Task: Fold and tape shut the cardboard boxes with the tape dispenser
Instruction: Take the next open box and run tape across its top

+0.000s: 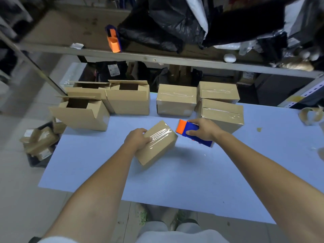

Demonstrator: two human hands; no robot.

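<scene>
A small cardboard box (160, 148) with clear tape across its top lies tilted at the middle of the pale blue table (184, 181). My left hand (137, 140) grips its left end. Just right of the box, my right hand (204, 129) grips a blue and orange tape dispenser (188, 131), its orange end pointing toward the box's far corner. At the back left stand three open boxes (82, 114), their flaps up. Three taped boxes (176, 100) sit at the back right.
A second orange and blue dispenser (113, 39) stands on the shelf above the table, beside black bags (175, 23). An empty tape core (311, 116) lies at the table's right edge. A bin of small wrapped parcels (41, 144) sits on the floor to the left.
</scene>
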